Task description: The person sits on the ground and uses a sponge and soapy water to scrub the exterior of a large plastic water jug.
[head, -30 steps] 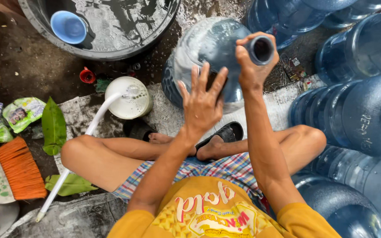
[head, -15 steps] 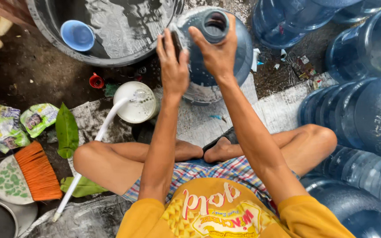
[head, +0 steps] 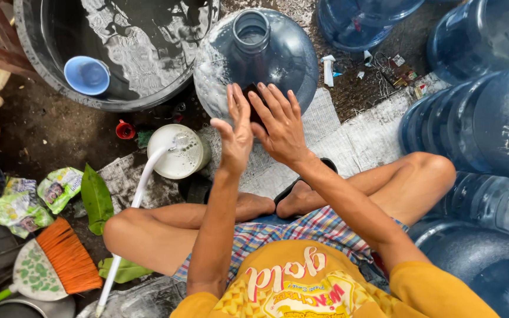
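Observation:
A large blue water jug stands upright in front of me, its open neck pointing up and suds on its left side. My right hand lies flat against the jug's near wall with fingers spread. My left hand is open, edge-on, right beside the right hand and close to the jug. Neither hand holds anything. I sit cross-legged on a white woven mat.
A big dark basin of water with a floating blue bowl stands at the upper left. A white hose runs into a white tub. Several blue jugs crowd the right side. An orange brush and packets lie at the left.
The jug has been set upright, neck up, a little farther away. Both hands left its neck and slid down to its near side. The view shifted.

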